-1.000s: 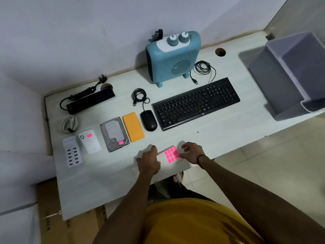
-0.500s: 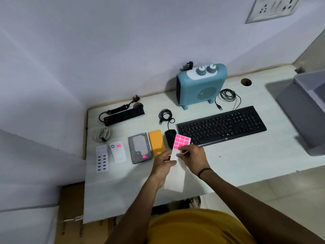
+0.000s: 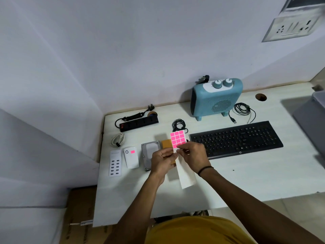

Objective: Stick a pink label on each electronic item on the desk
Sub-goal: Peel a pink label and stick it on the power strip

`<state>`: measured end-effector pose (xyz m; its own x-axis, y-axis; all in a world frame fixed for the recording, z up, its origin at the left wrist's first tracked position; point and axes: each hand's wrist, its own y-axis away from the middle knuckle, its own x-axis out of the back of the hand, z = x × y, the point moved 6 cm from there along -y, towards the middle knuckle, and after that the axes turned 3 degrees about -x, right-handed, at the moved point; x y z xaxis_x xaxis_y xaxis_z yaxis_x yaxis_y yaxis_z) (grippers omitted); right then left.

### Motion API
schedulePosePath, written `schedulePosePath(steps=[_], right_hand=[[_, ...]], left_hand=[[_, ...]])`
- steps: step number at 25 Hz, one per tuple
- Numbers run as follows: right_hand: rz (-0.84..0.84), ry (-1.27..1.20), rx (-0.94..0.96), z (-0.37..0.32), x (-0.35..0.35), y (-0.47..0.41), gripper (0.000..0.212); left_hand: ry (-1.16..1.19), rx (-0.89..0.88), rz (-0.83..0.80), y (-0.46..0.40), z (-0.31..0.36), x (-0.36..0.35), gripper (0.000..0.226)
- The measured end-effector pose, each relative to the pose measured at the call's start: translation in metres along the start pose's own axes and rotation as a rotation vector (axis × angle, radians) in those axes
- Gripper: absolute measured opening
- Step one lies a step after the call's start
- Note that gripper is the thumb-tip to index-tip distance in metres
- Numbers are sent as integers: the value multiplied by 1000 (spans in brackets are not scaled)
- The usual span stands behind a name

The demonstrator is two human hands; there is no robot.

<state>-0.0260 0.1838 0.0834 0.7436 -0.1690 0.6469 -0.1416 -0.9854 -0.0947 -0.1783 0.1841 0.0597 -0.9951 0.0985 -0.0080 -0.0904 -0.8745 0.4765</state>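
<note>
On the white desk (image 3: 246,176), from the left, lie a white charging hub (image 3: 115,163), a white adapter (image 3: 131,157) already carrying a pink label (image 3: 132,151), and a hard drive (image 3: 149,150). Above it the left hand (image 3: 162,161) and right hand (image 3: 192,155) meet, both pinching the label sheet (image 3: 178,139) with pink squares. Further right are the black keyboard (image 3: 237,138) and the blue heater (image 3: 216,97).

Desk (image 3: 246,176): smooth, matt, pale laminate look. Label sheet (image 3: 186,175): white paper backing, matt; pink labels (image 3: 178,138) vivid, flat finish. Keyboard (image 3: 236,139): black matt plastic. Heater (image 3: 215,98): blue plastic, slight sheen. Hard drive (image 3: 151,148): bare grey metal, dull gloss. White adapter (image 3: 131,157): glossy plastic.
</note>
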Motion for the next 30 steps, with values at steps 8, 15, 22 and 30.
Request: schedulePosePath(steps=[8,15,22,30], right_hand=[[22,54,110,-18,2,-8,7],[-79,57,-5,-14,0,-17,10],[-104,-535,-590,52,-10,4,4],[-247,-736,-769,75,-21,30,9]], left_hand=[[-281,-226,-62,-9,18,8,27],[-548,-378,-10,-22,23,15,20],[-549,-177,43,-30,-24,20,24],[-914,-64,-140,-38,-105,16,25]])
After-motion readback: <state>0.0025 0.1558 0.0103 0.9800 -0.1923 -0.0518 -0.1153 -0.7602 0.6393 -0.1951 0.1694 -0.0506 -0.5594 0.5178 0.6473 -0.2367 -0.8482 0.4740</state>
